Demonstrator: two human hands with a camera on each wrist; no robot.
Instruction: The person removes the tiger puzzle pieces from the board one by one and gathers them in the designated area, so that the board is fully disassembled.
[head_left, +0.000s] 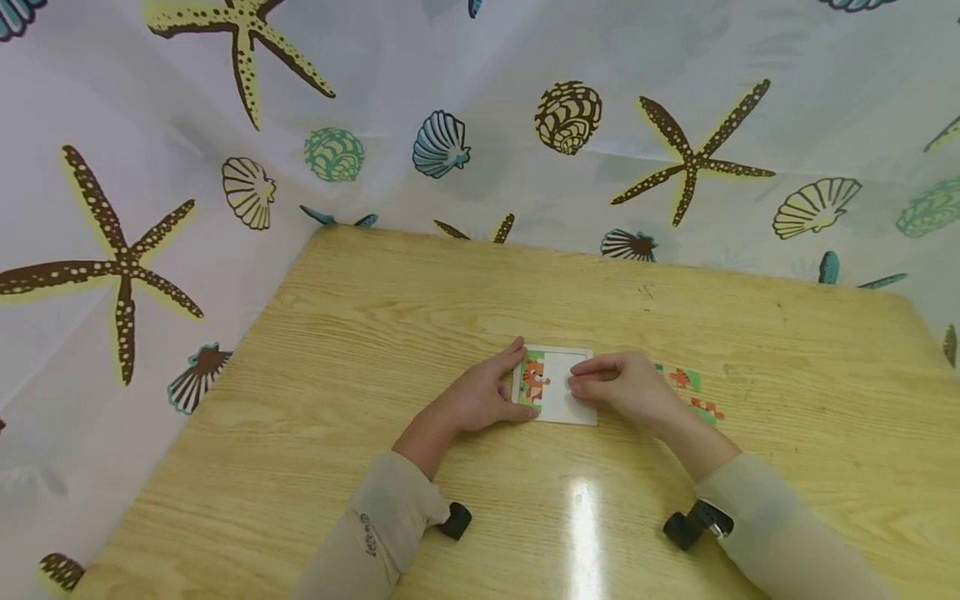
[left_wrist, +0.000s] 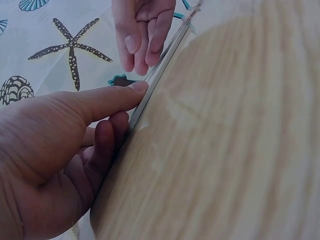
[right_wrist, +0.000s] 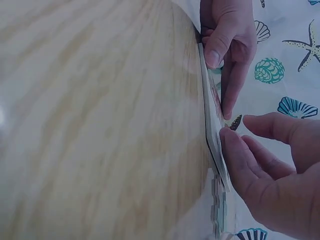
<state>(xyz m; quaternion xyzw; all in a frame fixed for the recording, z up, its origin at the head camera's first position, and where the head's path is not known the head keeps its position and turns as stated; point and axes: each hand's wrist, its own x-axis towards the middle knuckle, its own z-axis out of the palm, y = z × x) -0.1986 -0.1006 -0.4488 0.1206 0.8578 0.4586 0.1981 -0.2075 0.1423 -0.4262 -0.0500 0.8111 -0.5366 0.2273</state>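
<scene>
One table (head_left: 390, 333) bears one tray (head_left: 558, 390) — left hand (head_left: 482, 397) gripping, right hand (head_left: 632, 387) above.

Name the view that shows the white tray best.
Head view: it looks down on the white tray, showing its bare white area and the orange-and-green pieces at its left. Both wrist views show it nearly edge-on, as little more than a thin strip.

Pale cloth (head_left: 495, 50) behind, printed with starfish (head_left: 126, 265) and shells (head_left: 440, 146) (quite beachy) | wood-grained table (head_left: 360, 333) before me | glare (head_left: 583, 533) streaking its near side
</scene>
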